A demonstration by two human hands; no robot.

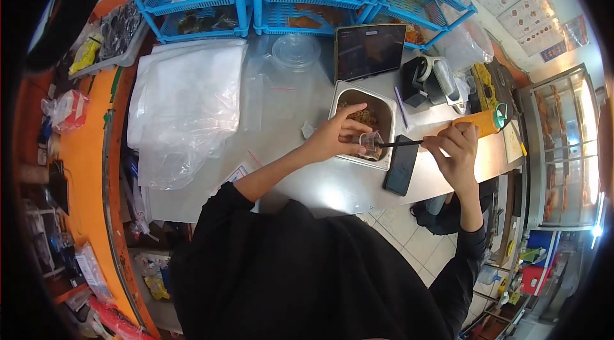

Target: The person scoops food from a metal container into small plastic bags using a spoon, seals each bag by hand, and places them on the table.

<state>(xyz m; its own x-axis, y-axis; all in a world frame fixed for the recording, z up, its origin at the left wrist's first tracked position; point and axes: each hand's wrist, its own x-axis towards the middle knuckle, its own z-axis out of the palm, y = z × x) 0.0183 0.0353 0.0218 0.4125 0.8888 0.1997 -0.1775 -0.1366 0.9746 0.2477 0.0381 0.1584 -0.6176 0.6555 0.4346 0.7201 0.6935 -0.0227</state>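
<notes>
My left hand [338, 136] grips a small clear plastic cup [369, 142] between thumb and fingers, tilted above a metal pan [387, 110]. Brown, crumbly food [366, 116] lies in the pan, partly covered by my hand. In my right hand [455, 153] is a thin black-handled utensil [404, 143], held in a pinch and pointing left. Its tip reaches the cup; I cannot make out the tip's shape. A dark phone [401, 168] lies just below the handle, beside the pan.
A tablet [369, 52] stands behind the pan, with a purple pen [401, 108] beside it. An orange bottle [483, 122] is close to my right hand. Plastic bags [185, 97] and clear round containers [295, 52] sit leftward. Blue racks [307, 12] line the back.
</notes>
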